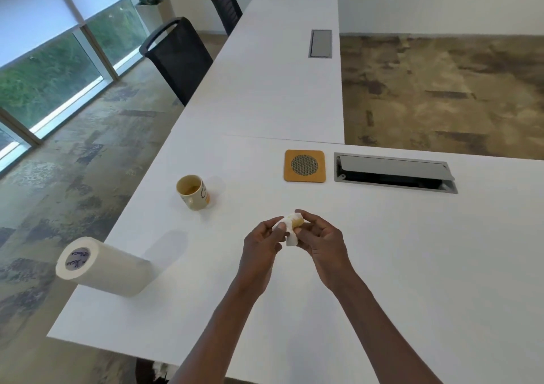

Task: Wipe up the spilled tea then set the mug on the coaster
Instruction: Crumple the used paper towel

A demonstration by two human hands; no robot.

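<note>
Mug [193,191] upright, perhaps some tea inside.

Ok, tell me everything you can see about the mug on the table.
The cream ceramic mug stands upright on the white table, apart from the orange square coaster. It bears a dark line drawing and an orange patch; its handle faces the camera. A little yellowish tea sits inside. Neither hand touches it.

A: Just the one cam, head-mounted, looking forward and down over the white table [382,266].

B: How near?

A: Close. Both forearms come up from the bottom edge. Wide lens, so the far chairs [179,59] and left windows [44,83] show too.
</note>
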